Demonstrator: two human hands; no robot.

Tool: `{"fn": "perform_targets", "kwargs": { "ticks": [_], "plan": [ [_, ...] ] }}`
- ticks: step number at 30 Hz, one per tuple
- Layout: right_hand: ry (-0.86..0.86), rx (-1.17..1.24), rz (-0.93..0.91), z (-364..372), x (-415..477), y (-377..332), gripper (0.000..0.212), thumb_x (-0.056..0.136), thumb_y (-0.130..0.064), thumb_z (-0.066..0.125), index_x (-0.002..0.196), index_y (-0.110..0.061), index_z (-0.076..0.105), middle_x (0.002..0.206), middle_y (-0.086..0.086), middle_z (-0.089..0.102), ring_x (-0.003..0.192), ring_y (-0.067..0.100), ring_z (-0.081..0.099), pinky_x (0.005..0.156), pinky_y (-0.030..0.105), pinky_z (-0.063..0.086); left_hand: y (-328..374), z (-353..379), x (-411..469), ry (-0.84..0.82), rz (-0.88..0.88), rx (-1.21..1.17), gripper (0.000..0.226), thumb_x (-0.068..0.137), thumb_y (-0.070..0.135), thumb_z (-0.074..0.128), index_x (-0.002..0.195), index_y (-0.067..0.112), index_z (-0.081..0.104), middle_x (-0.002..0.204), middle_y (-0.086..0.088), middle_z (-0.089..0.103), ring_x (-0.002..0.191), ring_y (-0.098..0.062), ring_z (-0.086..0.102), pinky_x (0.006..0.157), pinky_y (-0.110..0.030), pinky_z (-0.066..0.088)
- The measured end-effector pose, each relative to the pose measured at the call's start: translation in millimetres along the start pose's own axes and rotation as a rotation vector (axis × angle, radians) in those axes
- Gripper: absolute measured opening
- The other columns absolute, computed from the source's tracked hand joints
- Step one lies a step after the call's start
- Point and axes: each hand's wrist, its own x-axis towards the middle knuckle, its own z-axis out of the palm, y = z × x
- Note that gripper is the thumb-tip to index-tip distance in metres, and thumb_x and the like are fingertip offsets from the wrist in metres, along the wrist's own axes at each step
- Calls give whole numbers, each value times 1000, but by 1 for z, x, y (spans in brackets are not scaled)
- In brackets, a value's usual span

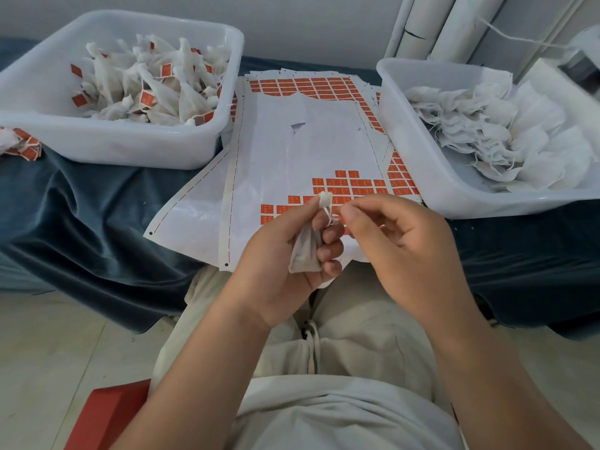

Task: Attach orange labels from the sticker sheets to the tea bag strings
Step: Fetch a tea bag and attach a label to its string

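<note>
While left fingers (327, 253) grip tea bag (303, 251) | right fingers (354, 216) pinch string (329, 217) | above sticker sheet (292, 151) near edge

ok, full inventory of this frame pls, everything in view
left tub: 1, white plastic, on the cloth, left
right tub: 1, white plastic, on the cloth, right
labelled tea bags: many, white with orange tags, in left tub
loose labelled bags: a few, far left edge beside left tub
plain tea bags: many, white, in right tub
sticker sheets: several, white, overlapping between the tubs
orange labels: many, rows left on the sheets
cloth: 1, dark teal, under it all
tubes: a few, white, upright, back right
red object: 1, bottom left, unidentifiable
held tea bag: 1, white, in left hand
left hand: grips held tea bag
right hand: fingers pinch at its string
</note>
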Motion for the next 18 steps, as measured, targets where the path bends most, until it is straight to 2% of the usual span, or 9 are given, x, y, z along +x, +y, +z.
{"fn": "perform_targets", "kwargs": {
  "ticks": [2,4,8,11,15,18],
  "plan": [
    [80,-92,-93,-2,0,-1,13,99,-22,71,98,-35,74,90,-14,73,91,10,70,74,22,54,-2,0,0,13,16,40,35,100,37,58,70,19,56,75,1,48,61,-12,42,58,-23,43],
    [84,-246,-209,-3,0,-1,7,99,-21,72,102,-23,79,91,-11,74,88,9,68,74,24,53,-5,0,0,33,56,145,36,101,40,58,71,20,59,75,1,50,62,-12,45,60,-24,45],
    [42,-445,-299,-3,-2,1,15,101,-21,68,102,-16,82,93,-5,77,86,16,70,74,37,54,-9,1,2,115,149,411,38,104,44,49,88,10,57,75,-1,50,68,-17,45,69,-32,43],
    [38,-417,-232,-4,-2,-3,15,100,-23,69,101,-19,82,92,-9,77,85,10,70,74,32,55,-9,1,3,149,171,506,41,100,49,51,90,10,56,74,-1,51,70,-20,46,72,-37,42],
    [21,-301,-105,-6,-1,-6,8,97,-22,74,99,-23,82,87,-17,75,86,6,70,73,13,50,-10,3,1,140,186,529,42,93,58,54,87,17,60,76,1,53,70,-17,48,72,-35,45],
    [-10,-140,23,-5,0,-6,8,97,-22,73,95,-27,79,84,-20,75,86,0,71,73,6,47,-11,5,0,134,186,506,37,97,54,53,79,23,61,78,1,54,71,-16,50,71,-33,48]
  ]
}}
